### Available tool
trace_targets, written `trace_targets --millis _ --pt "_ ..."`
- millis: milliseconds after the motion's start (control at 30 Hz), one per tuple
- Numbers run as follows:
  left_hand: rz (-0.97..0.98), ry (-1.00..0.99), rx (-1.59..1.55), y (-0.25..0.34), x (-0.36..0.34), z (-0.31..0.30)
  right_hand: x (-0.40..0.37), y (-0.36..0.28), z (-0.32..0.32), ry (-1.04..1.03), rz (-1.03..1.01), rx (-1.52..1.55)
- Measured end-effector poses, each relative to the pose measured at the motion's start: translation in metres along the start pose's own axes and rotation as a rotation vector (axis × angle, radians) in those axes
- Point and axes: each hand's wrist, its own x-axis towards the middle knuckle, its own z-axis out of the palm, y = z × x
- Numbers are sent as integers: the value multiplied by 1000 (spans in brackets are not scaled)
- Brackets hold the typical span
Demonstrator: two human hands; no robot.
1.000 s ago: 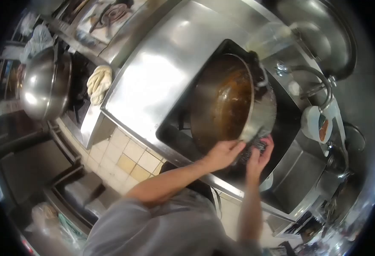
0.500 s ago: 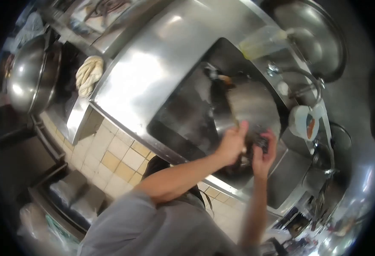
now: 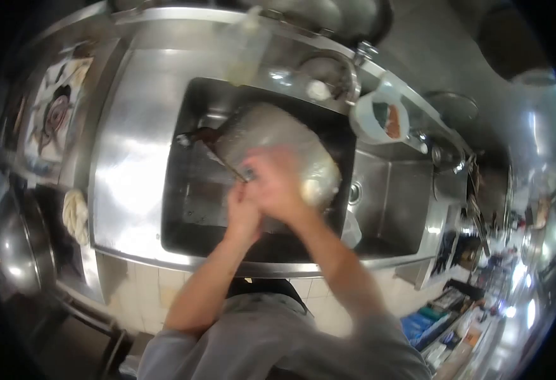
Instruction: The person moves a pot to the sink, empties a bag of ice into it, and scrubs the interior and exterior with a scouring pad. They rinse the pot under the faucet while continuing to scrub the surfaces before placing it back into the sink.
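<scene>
The wok (image 3: 271, 136) is lying tilted, underside up, in the larger basin of the sink (image 3: 192, 209), just below the tap (image 3: 347, 69). I am seeing my left hand (image 3: 243, 212) pressing at its near rim and my right hand (image 3: 278, 187) lying over its rounded back. Both are blurring, so I cannot tell how far either is closing or what it is gripping.

Commercial kitchen, wash station. A stainless-steel surface (image 3: 132, 158) spans 9 to 12 o'clock and carries a deep twin sink. One basin (image 3: 189, 209) at centre holds a large metal pan (image 3: 278, 136), and a second basin (image 3: 392, 202) lies at 3 o'clock. A faucet (image 3: 347, 66) arches at 12 o'clock. A big steel wok (image 3: 9, 247) sits at 9 o'clock, and pale tiles (image 3: 157, 291) face the unit at 7 o'clock.
</scene>
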Motion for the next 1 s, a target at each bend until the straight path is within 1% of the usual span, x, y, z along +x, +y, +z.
trace_targets --millis 33,67,100,167,200,233,267,300,367,400,433,467,500,533,567,633,667,733,767,800,833,900,967,1000 --pt "-19 -31 29 10 -1 -5 4 -8 5 3 11 2" --pt "-10 -51 21 20 -2 -8 6 -8 0 -1 -33 -6" --pt "-2 -62 16 27 -4 -12 6 0 -3 8 -18 -1" --pt "8 -51 31 27 6 -16 14 30 -18 124 -25 -49" --pt "30 -31 39 33 12 -19 21 47 -24 191 24 -29" --pt "37 6 14 38 8 -5 25 61 -27 257 72 -9" --pt "-3 -2 53 43 13 -4 28 63 -30 235 130 -23" --pt "-51 -15 93 45 15 -1 24 59 -26 238 135 -24" --pt "-70 -8 139 53 22 4 15 41 -17 184 81 -111" --pt "-90 6 184 58 26 7 3 27 -7 164 34 -54" --pt "-97 -10 189 63 31 11 -9 12 -4 107 33 -5" --pt "-109 8 203 70 37 16 -21 3 -9 99 54 33" --pt "-120 33 221 81 36 28 -29 -2 -11 90 76 79" --pt "-119 105 202 89 31 46 -35 0 -15 102 85 81" --pt "-125 101 216 81 45 41 -42 3 -22 92 123 96" --pt "-2 188 286 61 83 23 -48 8 -30 94 158 100" --pt "-4 174 291 63 88 29 -50 11 -33 107 150 107" --pt "18 279 189 67 95 43 -51 20 -36 133 139 109" --pt "17 269 197 65 92 46 -52 28 -35 199 153 106" --pt "39 193 137 59 85 47 -52 36 -36 262 164 99" --pt "61 113 75 52 77 50 -50 44 -38 272 163 88" --pt "94 84 51 24 37 70 -45 54 -41 316 287 137" --pt "33 -8 139 0 10 71 -42 57 -47 312 259 143" --pt "37 -9 137 3 6 70 -43 61 -50 273 223 170"
